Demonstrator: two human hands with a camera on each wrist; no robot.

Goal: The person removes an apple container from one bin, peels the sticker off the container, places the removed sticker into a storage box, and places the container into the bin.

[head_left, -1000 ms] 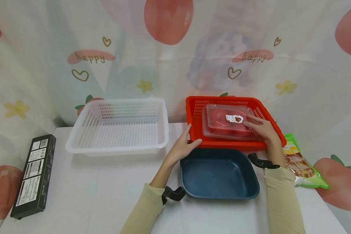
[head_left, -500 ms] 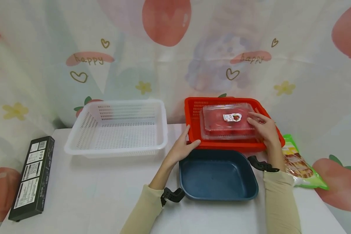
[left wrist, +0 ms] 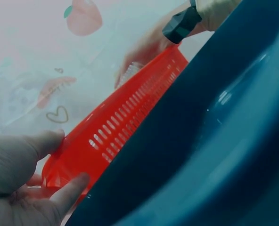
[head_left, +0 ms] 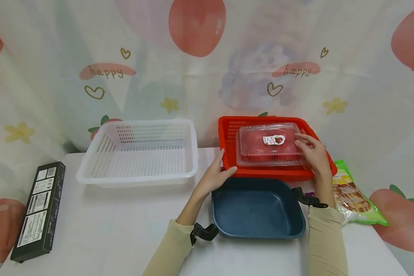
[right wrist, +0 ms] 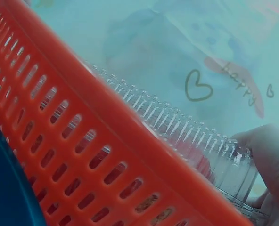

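A clear plastic fruit box [head_left: 258,149] with red round contents and a white label lies inside the red basket [head_left: 229,153]. My right hand [head_left: 314,153] holds the box's right end with thumb and fingers; in the right wrist view, its ridged clear side [right wrist: 177,127] rises past the basket rim. My left hand [head_left: 215,172] is at the basket's front left corner. In the left wrist view, the thumb [left wrist: 73,190] lies on the slotted front wall and the index finger [left wrist: 47,141] meets the rim.
A dark blue tub [head_left: 258,214] stands right in front of the red basket. To the left are a white slotted basket [head_left: 148,157] and a long black box [head_left: 39,211]. A green and yellow food bag [head_left: 355,195] lies beyond the right forearm; the patterned cloth [head_left: 200,84] hangs behind.
The fruit box has turned straighter and shifted slightly left inside the basket. My right fingertips have drawn back from its label toward its right end. My left hand stays at the corner.
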